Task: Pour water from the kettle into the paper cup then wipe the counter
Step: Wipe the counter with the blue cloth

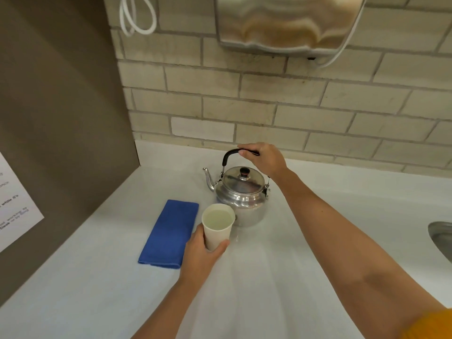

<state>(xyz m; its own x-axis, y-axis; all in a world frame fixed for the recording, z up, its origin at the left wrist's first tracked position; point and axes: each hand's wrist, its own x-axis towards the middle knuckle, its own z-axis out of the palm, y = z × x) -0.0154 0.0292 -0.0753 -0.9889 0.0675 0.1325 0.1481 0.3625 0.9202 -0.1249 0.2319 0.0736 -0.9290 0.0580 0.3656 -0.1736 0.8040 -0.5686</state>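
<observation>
A shiny metal kettle (241,199) stands upright on the white counter (269,277), spout pointing left, lid on. My right hand (265,159) is closed around its black handle from above. Just in front of the kettle is a white paper cup (217,231) holding water; my left hand (203,253) grips its lower side. A folded blue cloth (170,234) lies flat on the counter left of the cup. A few water drops show on the counter right of the cup.
A brown panel (61,130) with a white notice walls off the left side. Tiled wall runs behind, with a steel hand dryer (288,20) above. A steel sink rim (440,236) shows at the right edge.
</observation>
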